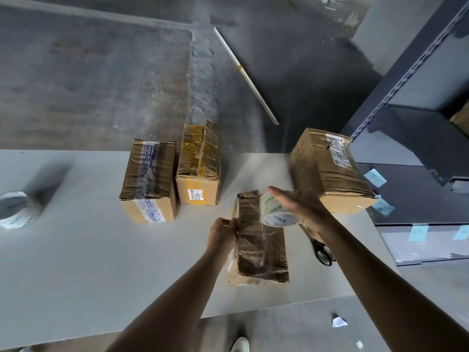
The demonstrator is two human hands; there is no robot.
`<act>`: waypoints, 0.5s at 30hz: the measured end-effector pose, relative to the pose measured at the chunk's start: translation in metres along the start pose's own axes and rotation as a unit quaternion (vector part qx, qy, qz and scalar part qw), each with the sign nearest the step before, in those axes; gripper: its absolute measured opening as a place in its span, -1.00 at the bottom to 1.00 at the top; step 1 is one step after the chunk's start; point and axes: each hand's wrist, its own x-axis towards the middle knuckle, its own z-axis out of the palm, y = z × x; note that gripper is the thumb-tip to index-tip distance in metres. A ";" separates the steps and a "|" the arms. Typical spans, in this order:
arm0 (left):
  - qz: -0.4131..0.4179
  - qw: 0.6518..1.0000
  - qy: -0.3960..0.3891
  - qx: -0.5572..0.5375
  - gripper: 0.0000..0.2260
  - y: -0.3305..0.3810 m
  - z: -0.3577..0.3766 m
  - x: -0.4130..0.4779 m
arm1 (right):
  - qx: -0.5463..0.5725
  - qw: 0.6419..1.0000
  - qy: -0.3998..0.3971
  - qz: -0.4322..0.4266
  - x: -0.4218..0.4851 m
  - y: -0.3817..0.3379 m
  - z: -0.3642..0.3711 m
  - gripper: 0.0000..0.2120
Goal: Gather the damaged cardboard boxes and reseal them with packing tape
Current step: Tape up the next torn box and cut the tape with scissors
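Here the left grip has its fingers curled over the left edge of a small cardboard box, which lies flat on the grey table with its long side running away from the person. Its top is crumpled and covered in shiny clear tape. Just right of that grip, across the box's far end, the right grip holds a packing tape roll on edge above the box. The fingers lie along the roll's outer side and the thumb is hidden, so I cannot tell exactly how it clasps. The roll is white with green lettering.

Under the right wrist, black-handled scissors lie on the table just beside the small box. Beyond the right grip and slightly to its right stands a large dented box with a torn label, close to the table's corner. Beyond the left grip, two more taped boxes stand side by side, touching or nearly so: a box with blue printed tape and a box with yellow tape. Far to the left of both grips a second tape roll sits blurred at the table's edge. Dark metal shelving rises to the right of the right grip, with blue sticky notes on it.
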 end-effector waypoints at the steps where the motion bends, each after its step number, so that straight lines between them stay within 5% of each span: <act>1: -0.009 1.000 0.006 -0.016 -0.70 0.001 0.001 0.000 | -0.002 1.000 -0.001 -0.001 0.000 -0.001 -0.001 -0.57; 6: -0.087 0.996 -0.007 0.014 -0.22 -0.007 -0.017 -0.002 | 0.015 1.000 -0.006 0.004 -0.002 0.001 -0.002 -0.56; 12: 0.114 0.989 0.080 0.054 -0.76 0.009 -0.013 -0.017 | 0.034 0.999 -0.016 0.000 0.002 0.004 -0.003 -0.45; 15: 0.249 0.961 0.052 0.106 -0.71 0.033 -0.008 -0.042 | 0.054 0.998 -0.030 0.008 0.004 0.009 -0.004 -0.24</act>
